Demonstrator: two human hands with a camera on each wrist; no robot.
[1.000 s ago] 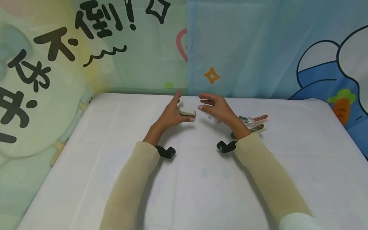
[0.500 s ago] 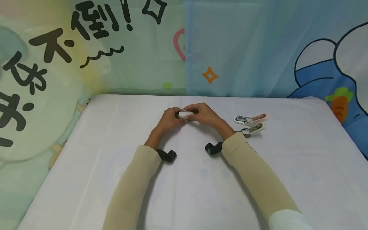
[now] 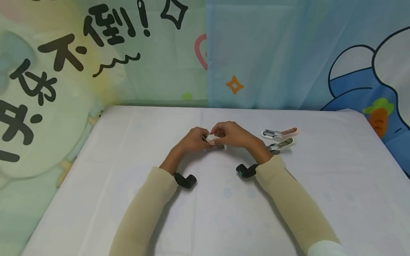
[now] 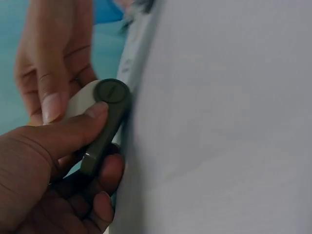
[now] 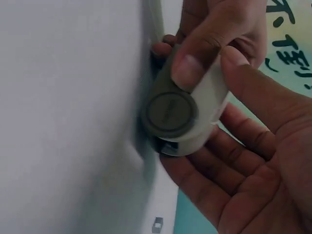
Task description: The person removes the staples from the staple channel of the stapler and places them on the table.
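Both hands hold one small folding gadget (image 3: 213, 138) above the middle of the far table. Its white half and dark olive-green half meet at a round pivot. My left hand (image 4: 53, 161) pinches the green half (image 4: 113, 114), thumb on top and fingers curled beneath. The right hand (image 5: 258, 156) has its thumb against the white half (image 5: 207, 100), with fingers under that side. In the right wrist view the green pivot disc (image 5: 170, 114) faces the camera, and a dark slot with a metal glint shows at the end. What kind of gadget it is cannot be told.
To the right lie a white-and-pink folding gadget (image 3: 289, 132) and a white-and-green one (image 3: 285, 143), both with metal parts showing. A tiny grey metal piece (image 5: 157, 225) sits near the right hand. White cloth covers the table (image 3: 208, 206); a printed curtain (image 3: 256, 53) hangs behind.
The right hand, apart at first, has come in to the gadget in the left hand. Both have since moved slightly nearer and right, with the gadget turned between them.
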